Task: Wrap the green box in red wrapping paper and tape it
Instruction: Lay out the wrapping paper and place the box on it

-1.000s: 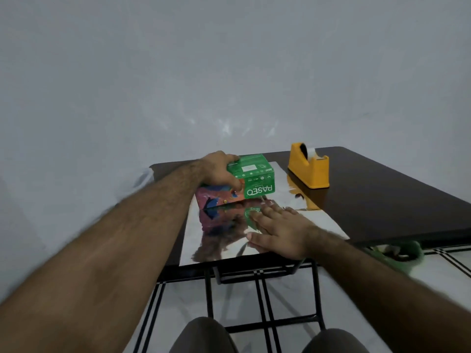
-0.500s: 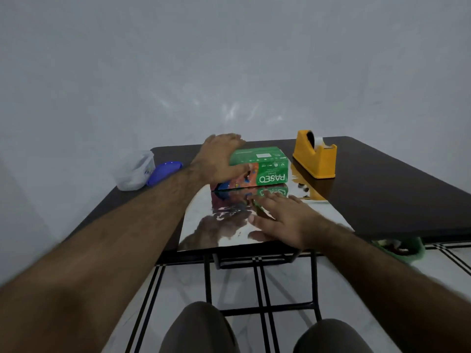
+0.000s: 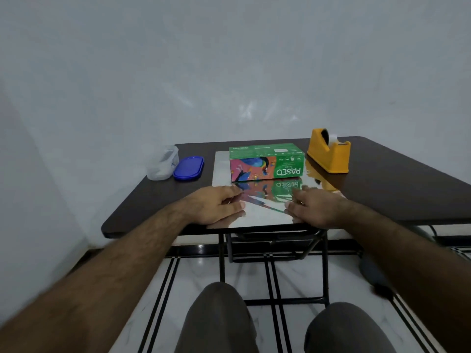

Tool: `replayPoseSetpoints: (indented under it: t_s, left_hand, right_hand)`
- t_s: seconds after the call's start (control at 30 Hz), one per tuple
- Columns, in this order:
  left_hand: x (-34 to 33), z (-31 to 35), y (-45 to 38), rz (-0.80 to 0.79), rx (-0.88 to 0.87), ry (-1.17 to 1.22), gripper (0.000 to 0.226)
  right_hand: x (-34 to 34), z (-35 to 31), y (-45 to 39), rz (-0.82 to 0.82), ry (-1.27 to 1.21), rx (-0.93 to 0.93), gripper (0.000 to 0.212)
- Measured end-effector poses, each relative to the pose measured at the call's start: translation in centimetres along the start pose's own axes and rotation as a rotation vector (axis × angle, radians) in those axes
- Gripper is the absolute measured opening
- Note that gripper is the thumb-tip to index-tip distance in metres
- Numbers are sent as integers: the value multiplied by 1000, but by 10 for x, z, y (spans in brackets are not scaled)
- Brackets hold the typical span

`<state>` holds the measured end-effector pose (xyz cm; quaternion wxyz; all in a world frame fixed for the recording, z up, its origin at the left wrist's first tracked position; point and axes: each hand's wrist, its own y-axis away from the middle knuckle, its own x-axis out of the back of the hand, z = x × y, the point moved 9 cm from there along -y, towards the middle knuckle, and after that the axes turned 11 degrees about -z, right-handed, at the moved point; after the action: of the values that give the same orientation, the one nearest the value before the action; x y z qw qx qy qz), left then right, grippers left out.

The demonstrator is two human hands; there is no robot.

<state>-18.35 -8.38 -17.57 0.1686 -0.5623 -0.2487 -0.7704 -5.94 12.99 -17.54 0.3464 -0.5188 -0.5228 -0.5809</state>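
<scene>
On paper [image 3: 265, 212]: green box [image 3: 266, 161], both hands.

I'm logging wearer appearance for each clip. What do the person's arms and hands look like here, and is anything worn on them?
Both forearms are bare, with no sleeves in view, and show dark hair. No gloves, watch or bracelet. The left hand and right hand each show a small glint at a finger that may be a ring; too small to tell. Grey trousers cover the knees.

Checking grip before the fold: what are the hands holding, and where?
Neither grips anything. Left hand and right hand rest on the shiny silver-faced wrapping sheet, near its front edge.
</scene>
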Motion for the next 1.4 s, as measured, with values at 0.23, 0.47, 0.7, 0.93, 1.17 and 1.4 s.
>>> replayPoseSetpoints:
  t_s: [0.23, 0.47, 0.7, 0.93, 1.17, 1.4]
  left_hand:
    - [-4, -27, 16, -122, -17, 86, 68]
    - [31, -37, 15, 306, -114, 621, 26]
    - [77, -67, -52, 512, -100, 850, 74]
    - [67, -79, -108, 232, -154, 880, 143]
    - [51, -97, -120, 217, -177, 870, 140]
    - [56, -92, -121, 215, -202, 810, 131]
  right_hand:
    - [8, -19, 6, 24, 118, 86, 67]
    - [81, 14, -1, 282, -161, 100, 41]
    - [98, 74, -93, 318, -702, 95, 32]
    - [81, 60, -142, 185, -947, 269, 93]
    - [60, 62, -154, 175, -1054, 395, 113]
    - [69, 64, -142, 231, -1086, 446, 103]
